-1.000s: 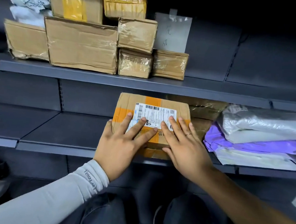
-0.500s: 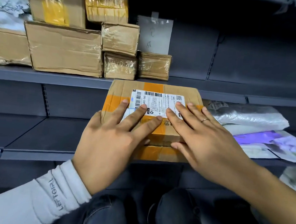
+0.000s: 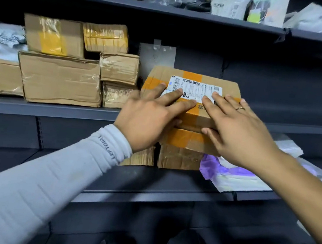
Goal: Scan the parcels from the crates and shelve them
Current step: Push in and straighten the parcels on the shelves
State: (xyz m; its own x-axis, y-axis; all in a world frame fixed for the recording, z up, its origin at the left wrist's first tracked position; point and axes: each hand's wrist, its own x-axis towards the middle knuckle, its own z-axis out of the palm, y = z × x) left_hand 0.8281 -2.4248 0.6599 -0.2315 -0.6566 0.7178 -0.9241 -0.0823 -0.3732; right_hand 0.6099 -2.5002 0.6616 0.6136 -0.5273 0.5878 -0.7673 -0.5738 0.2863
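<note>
Two hands carry one cardboard parcel [image 3: 189, 105] at the level of the middle shelf [image 3: 48, 108]. The parcel is tilted, label [image 3: 195, 89] facing up toward the camera; its far edge seems to be over the shelf lip, just right of the stacked boxes [image 3: 61, 79], though contact with the shelf is hidden.

Left hand [image 3: 148, 118]: fingers straight and spread flat on the top face, thumb tucked under the near edge. Right hand [image 3: 236, 129]: same posture, fingers flat on top beside the label, thumb against the near side face. Judgement: the flat-fingers-above, thumbs-below hold keeps the box steady for pushing forward, not for lifting high.

Orange tape [image 3: 192, 77] crosses the top and wraps the front face.

Below the parcel, another brown box [image 3: 178, 157] sits on the lower shelf [image 3: 149, 182], touching purple and white poly mailers [image 3: 230, 174] to its right. Judgement: the open gap right of the stack is the likely slot.
</note>
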